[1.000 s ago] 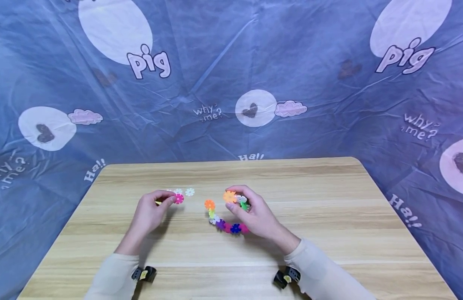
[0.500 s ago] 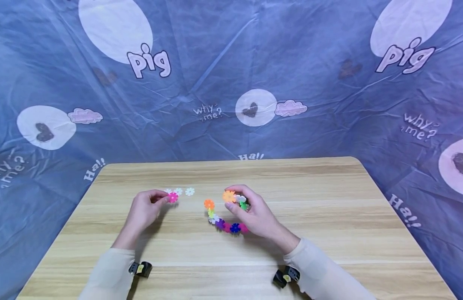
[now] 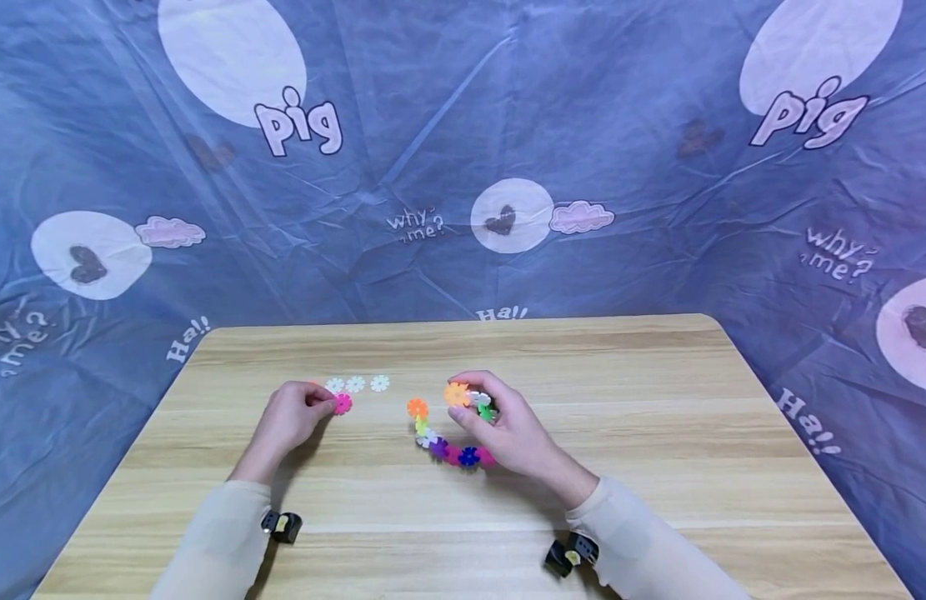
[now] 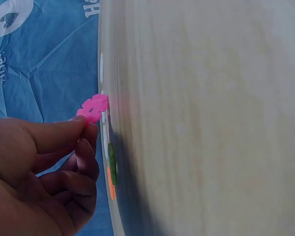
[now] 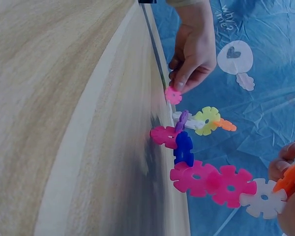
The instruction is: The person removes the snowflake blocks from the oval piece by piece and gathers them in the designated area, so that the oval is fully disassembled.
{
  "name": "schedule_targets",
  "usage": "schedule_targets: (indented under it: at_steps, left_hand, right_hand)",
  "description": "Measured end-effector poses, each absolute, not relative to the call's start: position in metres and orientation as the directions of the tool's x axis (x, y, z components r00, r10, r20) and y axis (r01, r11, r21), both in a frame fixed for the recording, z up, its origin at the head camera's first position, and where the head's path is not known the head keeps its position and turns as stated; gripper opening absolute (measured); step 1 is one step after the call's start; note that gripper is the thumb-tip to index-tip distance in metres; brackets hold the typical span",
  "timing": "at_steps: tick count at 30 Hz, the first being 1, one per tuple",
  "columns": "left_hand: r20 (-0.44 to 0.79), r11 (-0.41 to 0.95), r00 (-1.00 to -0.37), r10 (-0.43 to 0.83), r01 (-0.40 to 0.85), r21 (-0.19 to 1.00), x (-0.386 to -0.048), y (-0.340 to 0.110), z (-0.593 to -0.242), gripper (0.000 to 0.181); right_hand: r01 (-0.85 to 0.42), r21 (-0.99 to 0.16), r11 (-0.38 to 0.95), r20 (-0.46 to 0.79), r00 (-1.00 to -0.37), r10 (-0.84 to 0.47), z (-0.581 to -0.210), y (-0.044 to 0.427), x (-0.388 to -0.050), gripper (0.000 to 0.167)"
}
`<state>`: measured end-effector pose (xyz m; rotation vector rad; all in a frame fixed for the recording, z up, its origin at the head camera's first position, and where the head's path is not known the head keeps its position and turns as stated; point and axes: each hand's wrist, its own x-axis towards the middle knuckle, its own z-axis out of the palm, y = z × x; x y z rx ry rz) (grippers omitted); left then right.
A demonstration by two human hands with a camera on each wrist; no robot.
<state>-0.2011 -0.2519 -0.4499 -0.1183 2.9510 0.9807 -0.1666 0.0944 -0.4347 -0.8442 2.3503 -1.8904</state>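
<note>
My left hand (image 3: 293,421) pinches a pink snowflake disc (image 3: 343,404) between thumb and fingertips, just in front of white discs lying on the table; the left wrist view shows this pink disc (image 4: 93,108) near the tabletop. With thumb and fingers, my right hand (image 3: 515,433) grips an orange disc (image 3: 457,394) at one end of a chain of linked snowflake discs. The chain (image 3: 468,457) curves round in a U, through pink, blue, purple, white and yellow pieces, to another orange disc (image 3: 417,407). My right hand hides part of it.
White snowflake discs (image 3: 355,384) lie in a row beyond my left hand. Close to that hand, a green disc (image 4: 112,164) and an orange disc (image 4: 110,186) lie on the wooden table (image 3: 447,542). A printed blue cloth (image 3: 402,275) hangs behind the table.
My left hand has moved left with the pink disc, then slightly toward the table's near side, uncovering more of the white discs. My right hand and the chain have hardly moved.
</note>
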Motion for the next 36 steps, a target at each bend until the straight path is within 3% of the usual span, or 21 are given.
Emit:
schedule_targets:
  at_steps: [22,36]
  left_hand:
    - [-0.115,0.868,-0.992,-0.046,-0.096,0.488,-0.210,-0.252,-0.447,0.013]
    - [-0.112,0.655,-0.993,-0.033,-0.106,0.748,-0.198,-0.247,-0.437,0.022]
  right_hand:
    - [-0.368,-0.922,0.122,0.290,-0.864,-0.412,-0.437,0.096,-0.167,0.038]
    - [-0.410,-0.904,0.119,0.338,-0.857,-0.389,-0.435,0.094,-0.168,0.038]
